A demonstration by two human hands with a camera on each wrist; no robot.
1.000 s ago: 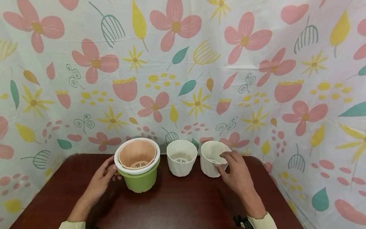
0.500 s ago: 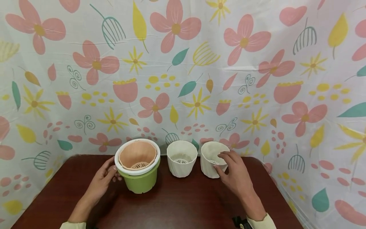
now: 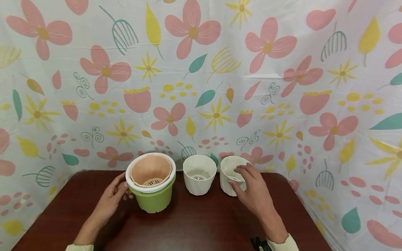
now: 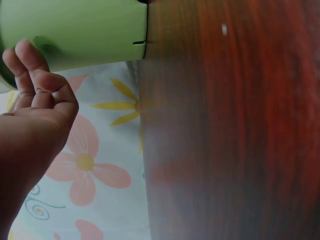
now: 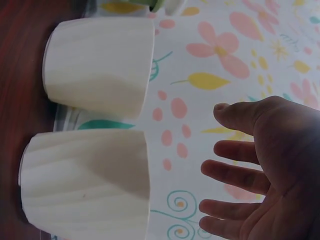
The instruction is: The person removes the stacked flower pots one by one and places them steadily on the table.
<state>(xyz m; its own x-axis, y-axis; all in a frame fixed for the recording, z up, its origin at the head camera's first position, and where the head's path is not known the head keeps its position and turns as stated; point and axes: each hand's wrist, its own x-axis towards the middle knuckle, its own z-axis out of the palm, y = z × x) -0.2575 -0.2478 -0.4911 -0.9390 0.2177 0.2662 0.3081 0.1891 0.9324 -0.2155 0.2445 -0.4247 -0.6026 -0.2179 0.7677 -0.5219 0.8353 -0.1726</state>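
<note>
A stack of nested flower pots stands at left in the head view: a green pot (image 3: 155, 200) outermost, a white-rimmed pot (image 3: 128, 177) inside it, and a peach pot (image 3: 150, 167) innermost. My left hand (image 3: 108, 200) is at the stack's left side, thumb tip by the white rim, fingers loosely bent beside the green wall (image 4: 90, 30). Two cream pots with holed bases stand upright to the right, a middle one (image 3: 199, 186) and a right one (image 3: 227, 184). My right hand (image 3: 255, 191) hovers before the right cream pot, fingers apart; the right wrist view shows a gap between them.
All pots stand on a dark red-brown wooden table (image 3: 188, 230), near its far edge. Right behind that edge hangs a white sheet (image 3: 201, 83) printed with flowers and leaves, also covering both sides. A black band (image 3: 260, 244) shows at my right cuff.
My right hand has shifted slightly left, in front of the right cream pot. The left hand and the pots have stayed in place; the head view has tilted up very slightly.
</note>
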